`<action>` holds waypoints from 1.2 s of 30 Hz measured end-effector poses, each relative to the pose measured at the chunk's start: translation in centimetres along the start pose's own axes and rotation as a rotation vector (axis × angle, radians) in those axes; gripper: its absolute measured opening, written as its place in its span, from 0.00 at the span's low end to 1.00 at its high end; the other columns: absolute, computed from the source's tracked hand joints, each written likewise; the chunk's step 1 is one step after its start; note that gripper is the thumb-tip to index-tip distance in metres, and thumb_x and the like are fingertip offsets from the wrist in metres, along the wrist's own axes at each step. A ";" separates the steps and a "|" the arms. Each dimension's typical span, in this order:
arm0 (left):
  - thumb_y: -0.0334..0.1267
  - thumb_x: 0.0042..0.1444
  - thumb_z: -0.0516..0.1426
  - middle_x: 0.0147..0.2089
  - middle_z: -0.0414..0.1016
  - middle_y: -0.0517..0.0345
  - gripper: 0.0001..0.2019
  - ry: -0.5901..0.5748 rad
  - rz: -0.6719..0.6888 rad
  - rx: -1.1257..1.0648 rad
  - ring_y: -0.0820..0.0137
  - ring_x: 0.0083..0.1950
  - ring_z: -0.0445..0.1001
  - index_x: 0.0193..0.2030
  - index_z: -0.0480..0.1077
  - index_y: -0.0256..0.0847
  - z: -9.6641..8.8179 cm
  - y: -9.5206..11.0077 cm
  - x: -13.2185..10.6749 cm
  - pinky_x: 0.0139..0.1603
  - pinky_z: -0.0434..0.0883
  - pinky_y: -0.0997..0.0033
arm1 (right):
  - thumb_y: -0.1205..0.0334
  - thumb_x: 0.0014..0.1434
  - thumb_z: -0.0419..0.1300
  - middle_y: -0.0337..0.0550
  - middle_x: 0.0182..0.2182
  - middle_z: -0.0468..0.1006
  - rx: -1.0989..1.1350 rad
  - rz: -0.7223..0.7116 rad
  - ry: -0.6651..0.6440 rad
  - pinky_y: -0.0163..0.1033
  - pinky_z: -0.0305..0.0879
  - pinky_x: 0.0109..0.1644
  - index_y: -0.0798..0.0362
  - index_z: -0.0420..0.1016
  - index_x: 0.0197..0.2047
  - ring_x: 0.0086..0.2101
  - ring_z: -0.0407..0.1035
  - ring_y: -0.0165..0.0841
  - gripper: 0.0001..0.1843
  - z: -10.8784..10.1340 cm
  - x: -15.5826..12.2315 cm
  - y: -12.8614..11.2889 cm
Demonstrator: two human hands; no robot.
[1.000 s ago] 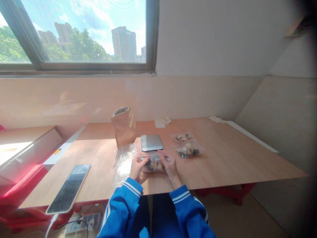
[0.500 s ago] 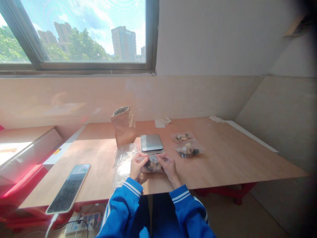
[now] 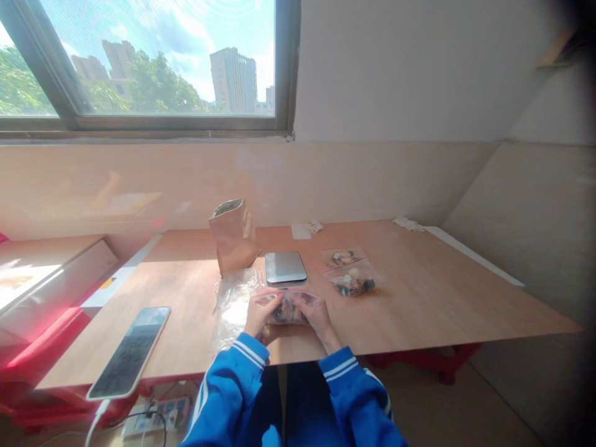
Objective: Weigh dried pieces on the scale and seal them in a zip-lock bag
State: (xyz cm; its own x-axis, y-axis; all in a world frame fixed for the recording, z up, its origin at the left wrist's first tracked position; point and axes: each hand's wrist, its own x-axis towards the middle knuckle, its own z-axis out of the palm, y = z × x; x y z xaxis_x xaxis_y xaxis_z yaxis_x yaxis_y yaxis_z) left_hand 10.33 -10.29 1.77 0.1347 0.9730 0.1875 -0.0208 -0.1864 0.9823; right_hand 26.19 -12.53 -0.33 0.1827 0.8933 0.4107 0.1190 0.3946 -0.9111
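Between my two hands is a clear zip bag (image 3: 285, 315) with dark and pale pieces in it, close to the table's front edge. My left hand (image 3: 259, 315) pinches the bag's top edge from the left. From the right, my right hand (image 3: 315, 311) pinches the same edge, its fingertips near those of the left. Just beyond the bag sits a flat silver scale (image 3: 285, 267). Beside my left hand lies a heap of clear plastic bags (image 3: 231, 307). Two filled zip bags, a nearer one (image 3: 354, 282) and a farther one (image 3: 343, 257), lie right of the scale.
An open-topped brown paper bag (image 3: 234, 239) stands behind the plastic bags. A phone (image 3: 133, 354) with a white cable lies at the table's left front edge. White paper (image 3: 302, 231) and a crumpled tissue (image 3: 408, 224) lie along the back. A power strip (image 3: 158, 417) is below the table.
My fingertips have moved inward along the bag's top edge and are now closer together. The other things on the table have stayed where they were.
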 end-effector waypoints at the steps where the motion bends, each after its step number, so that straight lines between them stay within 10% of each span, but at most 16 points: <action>1: 0.47 0.48 0.65 0.36 0.79 0.51 0.13 -0.002 -0.002 0.010 0.64 0.40 0.76 0.33 0.78 0.38 0.0 -0.1 0.0 0.44 0.72 0.66 | 0.52 0.54 0.64 0.44 0.33 0.80 -0.008 -0.009 0.001 0.40 0.69 0.43 0.51 0.81 0.36 0.36 0.72 0.36 0.12 0.0 0.0 -0.2; 36: 0.47 0.48 0.64 0.36 0.79 0.50 0.12 0.038 0.053 0.109 0.63 0.42 0.76 0.32 0.77 0.39 0.4 -0.8 -0.1 0.46 0.71 0.64 | 0.56 0.53 0.65 0.43 0.29 0.77 0.012 0.000 0.123 0.38 0.69 0.39 0.53 0.79 0.30 0.33 0.72 0.34 0.09 1.5 -0.5 -0.1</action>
State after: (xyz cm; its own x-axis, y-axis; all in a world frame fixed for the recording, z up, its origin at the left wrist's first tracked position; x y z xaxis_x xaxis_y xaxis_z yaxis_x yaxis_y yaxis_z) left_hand 10.70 -10.27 0.95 0.0984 0.9654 0.2415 0.0807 -0.2497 0.9650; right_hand 24.60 -12.71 -0.46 0.3014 0.8604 0.4109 0.1077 0.3975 -0.9113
